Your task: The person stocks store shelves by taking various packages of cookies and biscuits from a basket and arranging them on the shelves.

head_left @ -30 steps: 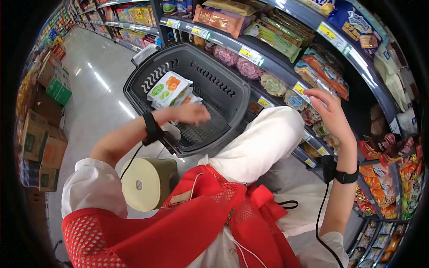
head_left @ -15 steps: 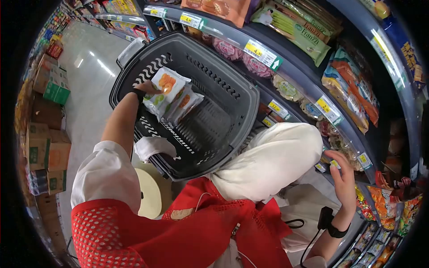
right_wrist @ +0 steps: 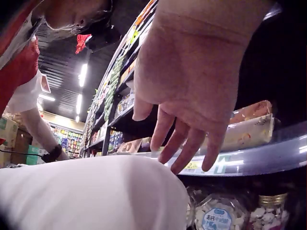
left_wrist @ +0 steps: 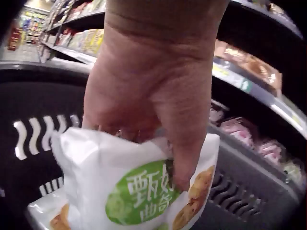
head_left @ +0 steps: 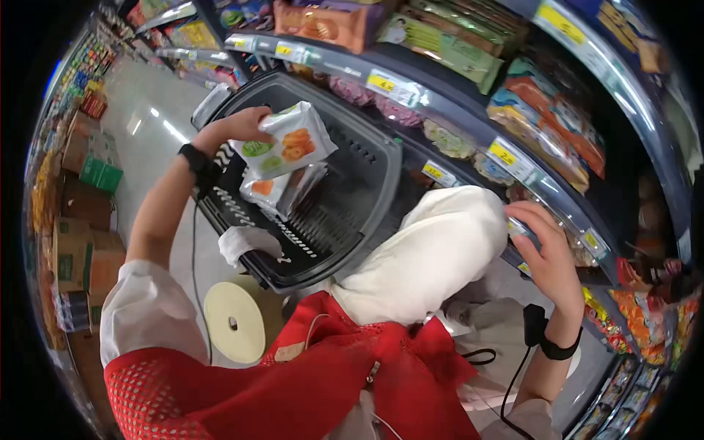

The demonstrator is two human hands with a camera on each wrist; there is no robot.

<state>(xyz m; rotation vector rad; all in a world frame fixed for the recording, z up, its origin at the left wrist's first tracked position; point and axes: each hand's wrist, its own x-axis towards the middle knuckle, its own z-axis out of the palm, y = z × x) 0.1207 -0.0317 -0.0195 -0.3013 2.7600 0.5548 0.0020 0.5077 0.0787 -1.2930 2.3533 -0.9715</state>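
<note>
My left hand [head_left: 246, 126] grips a white cookie packet [head_left: 297, 143] by its edge, over the dark grey shopping basket [head_left: 348, 194]. In the left wrist view, the thumb presses the front of the packet beside its green label, and the other fingers are hidden behind it. More white packets [head_left: 273, 192] lie below in the basket. On the other side, my right hand [head_left: 550, 257] hangs beside the raised knee, close to the shelf edge. The right wrist view shows its fingers [right_wrist: 182, 139] loosely spread, with nothing in them.
Shelves with price tags [head_left: 392, 86] curve along the right, bearing biscuit packs [head_left: 323, 23] and clear tubs [head_left: 447, 139]. A cream stool [head_left: 235, 323] stands near the basket's front. Cardboard boxes [head_left: 73, 253] line the aisle's left side. A white cloth [head_left: 248, 243] hangs over the basket rim.
The left hand first hovered over the basket, then reached down to the packets. Now it has lifted one cookie packet, tilting it above the others. The right hand stays by the knee, slightly higher than half a second ago.
</note>
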